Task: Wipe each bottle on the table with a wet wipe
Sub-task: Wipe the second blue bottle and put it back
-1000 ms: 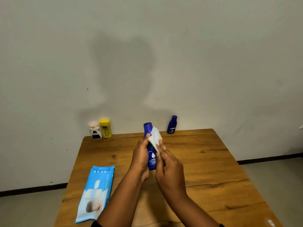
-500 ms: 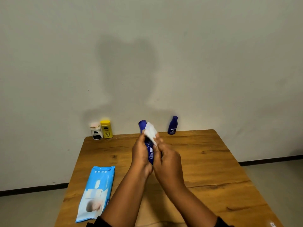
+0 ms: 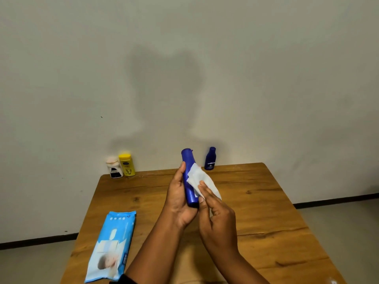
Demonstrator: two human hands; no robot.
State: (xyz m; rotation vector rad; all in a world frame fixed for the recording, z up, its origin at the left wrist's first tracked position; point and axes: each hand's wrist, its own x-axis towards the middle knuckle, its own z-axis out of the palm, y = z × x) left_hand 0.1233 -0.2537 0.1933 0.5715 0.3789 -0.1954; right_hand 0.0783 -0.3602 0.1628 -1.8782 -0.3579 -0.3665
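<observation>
- Plain pale wall [image 3: 266, 68] fills the background, with a soft shadow cast on it above the far edge of a wooden bench [image 3: 256, 212].
- Grey floor [image 3: 348, 232] shows at both sides, with a dark skirting strip along the foot of the wall.
- Left hand [image 3: 179, 199] holds a tall blue bottle [image 3: 189, 181] above the middle of the bench, cap end pointing up and away, tilted slightly left.
- Its fingers are wrapped around the bottle's lower half, the thumb lying along the left side; the bottle's base sits in the palm.
- Right hand [image 3: 219, 224] holds a white wipe [image 3: 200, 180] pinched in its fingers, pressed against the right side of the bottle near its middle.
- The wipe is crumpled and spreads out to the right of the bottle, over the fingertips.
- A small blue bottle [image 3: 210, 158] stands upright at the far edge, just right of the held one.
- A yellow bottle [image 3: 127, 165] and a white jar [image 3: 114, 168] stand side by side, touching or nearly so, at the far left corner.
- A light blue wipe pack [image 3: 111, 244] lies flat near the left edge, well apart from the hands.
</observation>
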